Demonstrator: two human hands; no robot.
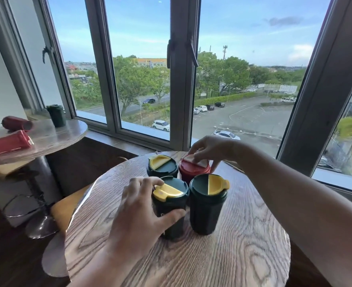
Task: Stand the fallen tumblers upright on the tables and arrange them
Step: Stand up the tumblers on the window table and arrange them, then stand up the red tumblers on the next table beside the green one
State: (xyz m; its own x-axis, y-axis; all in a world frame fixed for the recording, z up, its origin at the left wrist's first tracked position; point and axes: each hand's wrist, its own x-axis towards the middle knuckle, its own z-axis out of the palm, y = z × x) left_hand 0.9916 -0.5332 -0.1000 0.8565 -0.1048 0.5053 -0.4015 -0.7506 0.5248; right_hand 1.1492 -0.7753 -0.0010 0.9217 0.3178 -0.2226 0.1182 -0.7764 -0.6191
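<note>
Near table (243,245): four tumblers upright, clustered, touching or nearly so.
Left hand (142,206): fingers wrapped around front-left green tumbler (171,210), thumb across its side.
Right hand (208,150): fingers pinched on the lid of red tumbler (191,172).
Far table (53,133): two red tumblers (9,142) lying down; one green tumbler (56,115) upright.
</note>
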